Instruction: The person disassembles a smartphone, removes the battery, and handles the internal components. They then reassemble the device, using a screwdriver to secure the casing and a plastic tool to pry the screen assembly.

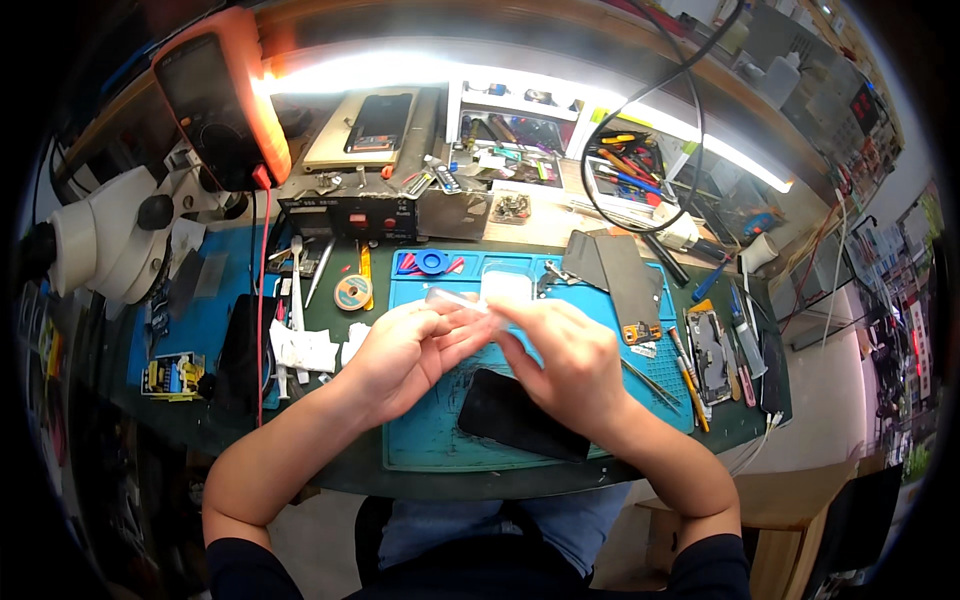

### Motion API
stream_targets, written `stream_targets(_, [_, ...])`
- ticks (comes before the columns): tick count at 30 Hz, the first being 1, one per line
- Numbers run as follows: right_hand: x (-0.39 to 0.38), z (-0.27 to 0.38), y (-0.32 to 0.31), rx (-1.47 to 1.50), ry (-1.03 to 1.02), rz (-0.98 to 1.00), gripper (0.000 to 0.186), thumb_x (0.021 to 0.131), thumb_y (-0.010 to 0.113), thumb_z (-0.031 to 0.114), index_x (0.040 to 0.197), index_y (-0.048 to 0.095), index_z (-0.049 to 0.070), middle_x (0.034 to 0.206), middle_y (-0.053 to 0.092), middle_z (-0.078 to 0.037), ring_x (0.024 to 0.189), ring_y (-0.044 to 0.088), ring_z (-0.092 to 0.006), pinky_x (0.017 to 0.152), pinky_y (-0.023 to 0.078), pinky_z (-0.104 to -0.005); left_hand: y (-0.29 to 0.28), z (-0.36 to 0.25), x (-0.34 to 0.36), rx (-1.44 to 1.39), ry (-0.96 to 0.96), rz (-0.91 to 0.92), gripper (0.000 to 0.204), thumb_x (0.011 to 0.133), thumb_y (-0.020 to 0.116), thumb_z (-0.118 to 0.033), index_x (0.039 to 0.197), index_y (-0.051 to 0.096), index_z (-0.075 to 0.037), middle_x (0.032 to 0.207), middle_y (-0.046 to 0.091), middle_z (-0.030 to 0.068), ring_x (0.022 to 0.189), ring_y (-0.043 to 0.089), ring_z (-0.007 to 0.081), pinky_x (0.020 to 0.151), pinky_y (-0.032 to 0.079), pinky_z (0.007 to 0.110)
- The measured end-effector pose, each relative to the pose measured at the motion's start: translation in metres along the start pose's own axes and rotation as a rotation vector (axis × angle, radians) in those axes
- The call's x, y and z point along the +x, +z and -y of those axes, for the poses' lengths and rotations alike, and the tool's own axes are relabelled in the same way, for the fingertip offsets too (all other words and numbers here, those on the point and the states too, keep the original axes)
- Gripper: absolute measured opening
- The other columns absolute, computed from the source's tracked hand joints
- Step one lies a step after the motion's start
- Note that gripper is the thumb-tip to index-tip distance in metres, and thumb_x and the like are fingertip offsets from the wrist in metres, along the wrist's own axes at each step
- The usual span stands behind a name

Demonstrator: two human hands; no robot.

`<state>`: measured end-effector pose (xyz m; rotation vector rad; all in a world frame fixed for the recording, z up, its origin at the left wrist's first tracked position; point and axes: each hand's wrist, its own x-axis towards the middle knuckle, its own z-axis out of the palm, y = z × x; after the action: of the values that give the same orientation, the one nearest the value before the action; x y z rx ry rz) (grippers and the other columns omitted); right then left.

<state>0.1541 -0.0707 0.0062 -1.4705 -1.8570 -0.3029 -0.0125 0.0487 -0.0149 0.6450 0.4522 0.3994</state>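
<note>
Over the blue repair mat [410,430], both hands meet at a thin, translucent piece [455,299] that looks like film or clear plastic; its exact kind is not clear. My left hand [410,350] is turned palm up, with thumb and fingers at the piece's near side. From the right, my right hand [565,355] pinches its right end, and the fingertips partly hide it. Below the hands a black smartphone [515,412] lies on the mat, its upper right side partly covered by my right hand. Just beyond the fingers stands a small clear tray [508,283].
A multimeter [220,100] and a microscope [110,235] rise at the left. Tweezers [652,385] and an opened phone body [710,355] lie at the right. Behind are a solder spool [352,292] and a power unit [350,218]. A black cable [700,130] loops overhead.
</note>
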Motion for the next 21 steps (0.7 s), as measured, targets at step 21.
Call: stream_targets(21, [0.011,0.016,0.026,0.084,0.325,-0.009,0.025,0.091,0.063,0.016,0.108,0.066,-0.002,0.089,0.070,-0.013,0.069,0.066,-0.0200,0.067,0.053,-0.0321,-0.011,0.023,-0.174,-0.041,0.076,-0.169,0.036,0.100,0.047,-0.004,0.133,0.045,0.010,0.131,0.055,0.0222,0.122,0.057,0.0253,0.103,0.051,0.030])
